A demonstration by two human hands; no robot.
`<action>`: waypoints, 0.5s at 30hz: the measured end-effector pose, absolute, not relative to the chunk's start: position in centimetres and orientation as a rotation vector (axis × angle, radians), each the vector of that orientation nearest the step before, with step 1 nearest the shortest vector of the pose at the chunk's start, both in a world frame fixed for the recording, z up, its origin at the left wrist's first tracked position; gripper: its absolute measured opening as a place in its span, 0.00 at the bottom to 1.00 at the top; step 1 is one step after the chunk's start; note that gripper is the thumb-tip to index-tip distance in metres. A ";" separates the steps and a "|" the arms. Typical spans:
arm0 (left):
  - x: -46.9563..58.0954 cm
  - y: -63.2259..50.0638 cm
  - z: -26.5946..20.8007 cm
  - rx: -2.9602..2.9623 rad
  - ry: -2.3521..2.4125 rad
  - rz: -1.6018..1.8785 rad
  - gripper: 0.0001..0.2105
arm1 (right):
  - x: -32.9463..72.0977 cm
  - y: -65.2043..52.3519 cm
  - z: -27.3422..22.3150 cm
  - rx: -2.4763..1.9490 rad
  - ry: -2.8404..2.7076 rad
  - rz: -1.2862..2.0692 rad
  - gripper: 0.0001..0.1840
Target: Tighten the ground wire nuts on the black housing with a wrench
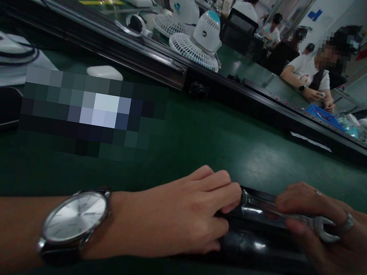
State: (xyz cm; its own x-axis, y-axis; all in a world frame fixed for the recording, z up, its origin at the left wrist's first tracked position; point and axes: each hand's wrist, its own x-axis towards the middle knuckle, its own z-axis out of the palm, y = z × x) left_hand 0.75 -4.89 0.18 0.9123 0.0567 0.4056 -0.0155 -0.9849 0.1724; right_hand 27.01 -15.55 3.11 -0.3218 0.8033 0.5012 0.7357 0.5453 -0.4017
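Note:
A silver open-ended wrench point(318, 225) is pinched between the thumb and fingers of my right hand point(345, 237); its open jaw points right, toward my palm. Beneath it lies a long, glossy black bar-shaped part point(256, 246), running left to right along the table. Around the left end of this part my left hand point(195, 214) is closed, its fingers curled, with the fingertips beside the wrench's far end. What exactly that far end sits on is hidden by my left fingers. A wristwatch point(75, 218) is on my left wrist.
A dark rail point(130, 52) crosses the green table point(198, 135). Beyond it stand two white fans point(207, 32) and a blue tray point(326, 117); a co-worker point(313, 74) sits further right. A white case point(105, 71) and a blurred-out patch are at left.

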 end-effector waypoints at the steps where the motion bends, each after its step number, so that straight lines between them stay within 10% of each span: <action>1: 0.7 -4.9 0.2 2.901 0.031 0.621 0.09 | 27.0 -15.7 3.0 -1.269 -2.098 0.135 0.06; 15: 0.7 -4.9 0.0 2.893 0.024 0.623 0.08 | 26.4 -16.0 2.8 -1.389 -2.036 0.093 0.04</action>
State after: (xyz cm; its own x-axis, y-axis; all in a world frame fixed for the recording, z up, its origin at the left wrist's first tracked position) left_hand 0.66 -4.88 0.04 0.9118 0.0540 0.4070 -0.0224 -0.9833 0.1806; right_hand 26.42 -16.02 2.78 -0.2157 0.8514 0.4782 0.8042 0.4326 -0.4075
